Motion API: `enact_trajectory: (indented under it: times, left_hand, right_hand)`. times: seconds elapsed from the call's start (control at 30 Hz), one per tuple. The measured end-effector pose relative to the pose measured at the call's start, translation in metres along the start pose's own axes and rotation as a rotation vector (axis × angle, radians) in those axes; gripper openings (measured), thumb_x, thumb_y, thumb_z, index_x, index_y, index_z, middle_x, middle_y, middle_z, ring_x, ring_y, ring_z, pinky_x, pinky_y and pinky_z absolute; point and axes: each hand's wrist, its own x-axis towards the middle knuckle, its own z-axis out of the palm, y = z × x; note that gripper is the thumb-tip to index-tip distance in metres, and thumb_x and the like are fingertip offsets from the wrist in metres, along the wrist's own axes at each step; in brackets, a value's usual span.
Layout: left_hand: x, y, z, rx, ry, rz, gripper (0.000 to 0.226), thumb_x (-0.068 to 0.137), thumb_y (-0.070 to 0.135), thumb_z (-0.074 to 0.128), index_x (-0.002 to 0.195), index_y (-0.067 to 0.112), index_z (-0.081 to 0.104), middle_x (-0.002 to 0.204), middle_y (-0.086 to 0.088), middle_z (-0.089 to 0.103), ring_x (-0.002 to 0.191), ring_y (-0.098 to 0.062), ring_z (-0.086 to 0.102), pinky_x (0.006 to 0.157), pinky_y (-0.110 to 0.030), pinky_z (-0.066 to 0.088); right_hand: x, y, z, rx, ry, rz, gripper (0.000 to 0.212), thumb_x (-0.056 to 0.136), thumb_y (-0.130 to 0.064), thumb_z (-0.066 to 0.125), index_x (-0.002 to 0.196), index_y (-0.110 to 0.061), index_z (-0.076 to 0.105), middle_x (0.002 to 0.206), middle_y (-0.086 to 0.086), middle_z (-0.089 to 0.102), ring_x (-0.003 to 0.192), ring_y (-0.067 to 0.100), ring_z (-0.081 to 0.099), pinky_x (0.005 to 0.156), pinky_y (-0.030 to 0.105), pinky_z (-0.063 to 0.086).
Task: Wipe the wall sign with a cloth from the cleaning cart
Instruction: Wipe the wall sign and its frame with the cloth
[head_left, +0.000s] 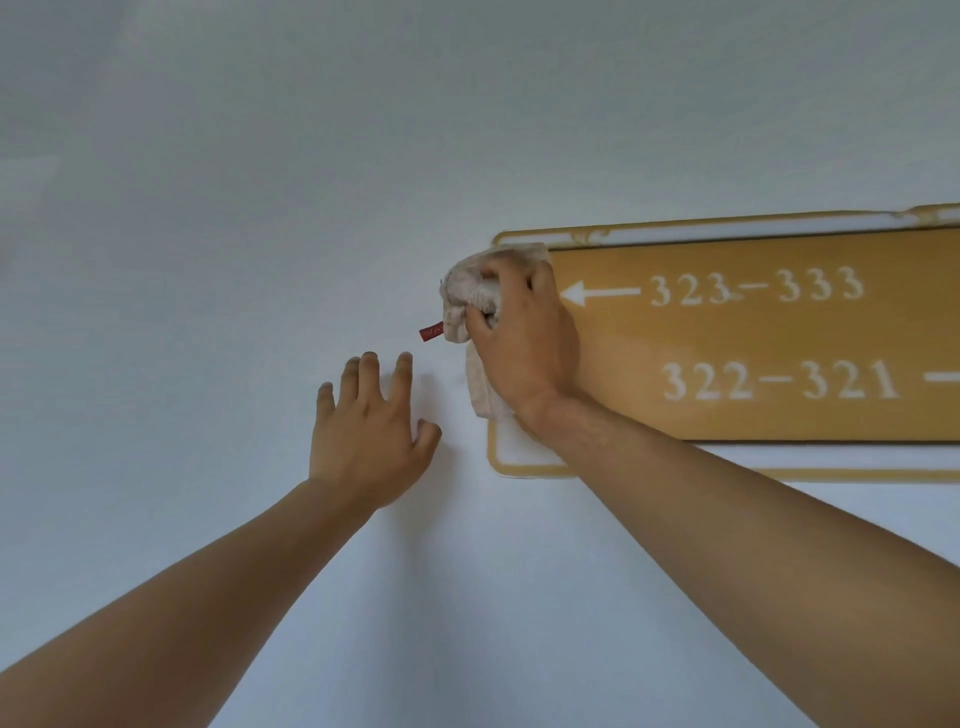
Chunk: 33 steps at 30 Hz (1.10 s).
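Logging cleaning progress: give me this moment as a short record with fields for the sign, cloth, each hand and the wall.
sign: yellow, arrows, room numbers 323-333 and 322-321
cloth: pale, bunched, red tag, at sign's left end
right hand: grips cloth against sign
left hand: fingers spread, holds nothing, over wall
wall: plain, pale

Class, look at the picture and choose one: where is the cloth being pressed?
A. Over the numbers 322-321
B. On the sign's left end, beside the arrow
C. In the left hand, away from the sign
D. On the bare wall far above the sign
B: the right hand grips the cloth against the left end of the sign, just left of the white arrow.
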Motion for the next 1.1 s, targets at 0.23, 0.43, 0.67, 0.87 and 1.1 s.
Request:
enact_trajectory:
  times: [0.23,0.43,0.67,0.87,1.1]
  left_hand:
    - [0.036,0.010,-0.010,0.078,0.039,-0.003,0.074,0.089,0.050,0.032,0.155,0.019,0.017,0.156,-0.019,0.027,0.147,-0.035,0.022,0.117,-0.058,0.026]
    - [0.073,0.001,-0.011,0.072,0.025,0.013,0.072,0.089,0.053,0.027,0.153,0.021,0.016,0.159,-0.014,0.020,0.149,-0.033,0.014,0.113,-0.064,0.024]
    - [0.116,-0.012,-0.006,-0.004,0.050,0.136,0.071,0.090,0.055,0.027,0.152,0.023,0.017,0.160,-0.011,0.020,0.150,-0.029,0.012,0.119,-0.061,0.017]
    - [0.139,-0.014,0.009,-0.083,0.134,0.211,0.066,0.091,0.051,0.024,0.150,0.021,0.025,0.155,-0.010,0.027,0.146,-0.029,0.021,0.117,-0.056,0.022]
    - [0.136,-0.013,0.034,-0.194,0.215,0.183,0.069,0.092,0.050,0.016,0.155,0.023,0.018,0.164,-0.011,0.015,0.153,-0.027,0.006,0.123,-0.056,0.005]
  right_hand:
    - [0.029,0.018,0.004,0.034,-0.004,-0.042,0.040,0.091,-0.032,0.063,0.131,-0.026,0.055,0.135,0.005,0.048,0.100,0.021,0.062,0.070,0.035,0.056]
    - [0.066,0.025,0.012,-0.065,-0.026,-0.042,0.024,0.094,-0.027,0.056,0.115,-0.022,0.067,0.127,0.005,0.048,0.086,0.017,0.060,0.063,0.026,0.043]
    - [0.123,0.034,0.017,-0.207,-0.021,0.048,0.021,0.097,-0.015,0.050,0.113,-0.012,0.063,0.121,0.000,0.047,0.079,0.011,0.055,0.065,0.015,0.041]
    - [0.145,0.035,0.033,-0.541,-0.107,0.036,0.029,0.097,-0.020,0.046,0.122,-0.015,0.060,0.131,0.007,0.048,0.116,0.026,0.048,0.085,0.036,0.049]
    - [0.152,0.043,0.038,-0.597,-0.173,-0.034,0.035,0.095,-0.035,0.048,0.123,-0.019,0.060,0.124,0.006,0.052,0.112,0.030,0.050,0.091,0.040,0.043]
